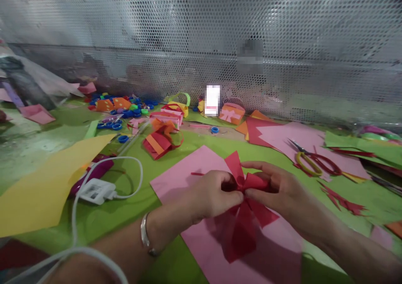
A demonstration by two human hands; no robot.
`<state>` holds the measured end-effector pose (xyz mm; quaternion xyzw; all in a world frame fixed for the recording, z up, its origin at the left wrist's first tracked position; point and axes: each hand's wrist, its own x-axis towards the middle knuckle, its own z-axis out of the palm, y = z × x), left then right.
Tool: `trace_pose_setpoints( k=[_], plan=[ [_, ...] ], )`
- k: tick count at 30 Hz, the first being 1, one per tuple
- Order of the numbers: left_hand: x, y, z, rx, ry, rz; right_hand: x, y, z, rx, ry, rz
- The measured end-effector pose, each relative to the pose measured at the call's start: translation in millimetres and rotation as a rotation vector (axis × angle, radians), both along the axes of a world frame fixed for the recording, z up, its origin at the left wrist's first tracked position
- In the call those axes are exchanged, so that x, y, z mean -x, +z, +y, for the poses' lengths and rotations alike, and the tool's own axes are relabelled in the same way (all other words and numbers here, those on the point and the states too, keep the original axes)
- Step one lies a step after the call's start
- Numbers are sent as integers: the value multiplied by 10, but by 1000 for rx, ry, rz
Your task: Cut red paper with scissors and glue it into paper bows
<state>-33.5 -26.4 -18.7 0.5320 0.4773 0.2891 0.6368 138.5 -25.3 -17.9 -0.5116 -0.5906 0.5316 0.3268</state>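
The red paper bow [241, 234] is held by both hands, above the pink sheet [188, 171]. By the left hand [216, 194], its centre is pinched narrowly between thumb and fingers. By the right hand [276, 188], the loop on the right side is gripped, with the thumb close to the same centre. Whether the centre is glued or only pressed cannot be told, because it is partly covered by fingertips. If the pinch were loosened too early, the folds could be sprung apart by the stiffness of the paper. If the loop were squeezed too hard, it could be flattened or creased. Just beside the left hand, a thin red strip [197, 174] is seen on the sheet; it could be brushed away by the knuckles. Farther out, the white cable [74, 217] is seen across the left forearm, so the white adapter [97, 190] could be dragged by an arm movement. Beyond the right hand, the scissors [309, 153] are left on paper, and could be knocked by a careless reach.
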Motion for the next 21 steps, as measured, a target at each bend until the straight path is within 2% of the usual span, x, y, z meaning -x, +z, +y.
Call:
trace_pose_setpoints(
  k=[7,13,17,19,21],
  plan=[
    [24,-61,49,84,-17,-115,22,-5,9,-2,16,12],
    [-1,-62,54,5,8,-56,8,-50,40,91,17,85],
    [11,-66,48,16,-8,13,8,-65,70,118,18,78],
    [24,-69,47,25,-13,30,0,-81,91,73,43,39],
    [36,-60,50,46,1,42,-21,-95,110,-102,34,-33]
  ],
)
